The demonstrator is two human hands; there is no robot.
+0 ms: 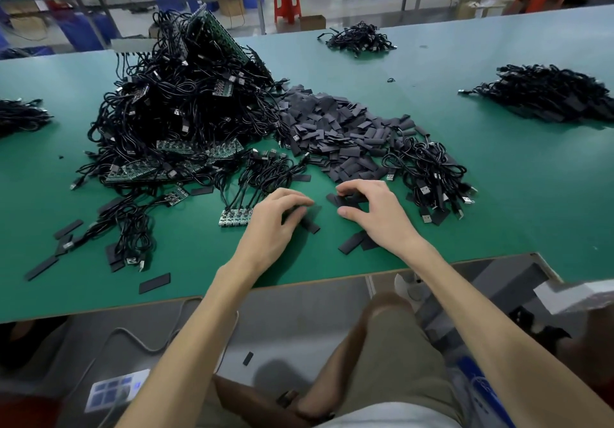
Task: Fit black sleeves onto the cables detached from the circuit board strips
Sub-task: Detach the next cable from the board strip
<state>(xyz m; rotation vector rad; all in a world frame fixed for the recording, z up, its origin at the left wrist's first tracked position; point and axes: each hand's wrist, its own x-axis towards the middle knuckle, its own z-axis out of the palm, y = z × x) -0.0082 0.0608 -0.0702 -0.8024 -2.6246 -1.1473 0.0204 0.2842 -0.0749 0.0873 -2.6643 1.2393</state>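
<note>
1. At the left of the frame, loose sleeves (68, 229) lie flat on the green counter (498, 195).
2. Upper left of centre, a tall heap of cables (172, 112) carries circuit board strips (139, 172).
3. At centre, the left hand (275, 218) has its fingers curled onto a black sleeve (310, 225), just beside a short strip (234, 217).
4. Right of centre, the right hand (372, 208) pinches a second sleeve (345, 200) between curled fingers and thumb, below the sleeve pile (342, 125).
5. Further right lies a cable bundle (428, 168), with another pile (551, 92) at the far right.
</note>
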